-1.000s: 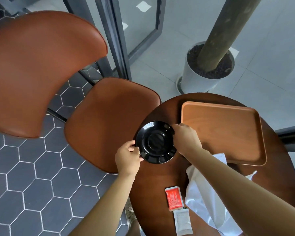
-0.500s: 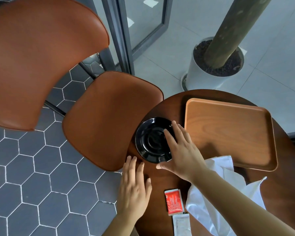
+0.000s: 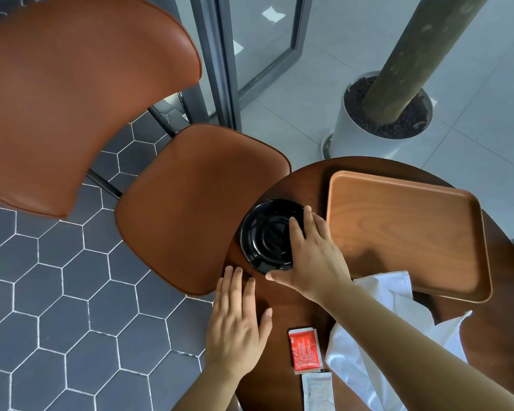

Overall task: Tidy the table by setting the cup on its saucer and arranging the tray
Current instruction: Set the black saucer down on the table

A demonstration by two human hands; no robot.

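Note:
A black saucer (image 3: 267,232) lies on the round dark wooden table (image 3: 282,310), close to its left edge. My right hand (image 3: 315,250) lies palm down over the saucer's right half, with the fingers spread on top and the thumb at the near rim. My left hand (image 3: 238,321) rests flat on the table's left edge just below the saucer, fingers apart, holding nothing. To the right of the saucer is a light wooden tray (image 3: 407,232) with nothing on it. No cup is in view.
A crumpled white napkin (image 3: 377,336) lies under my right forearm, with a red sachet (image 3: 304,350) and a white sachet (image 3: 318,391) beside it. A brown chair (image 3: 196,203) stands against the table's left side. A white planter (image 3: 368,129) stands behind the table.
My left hand has let go of the saucer's rim and dropped flat onto the table edge. My right hand has spread over the saucer. The saucer has stayed in place.

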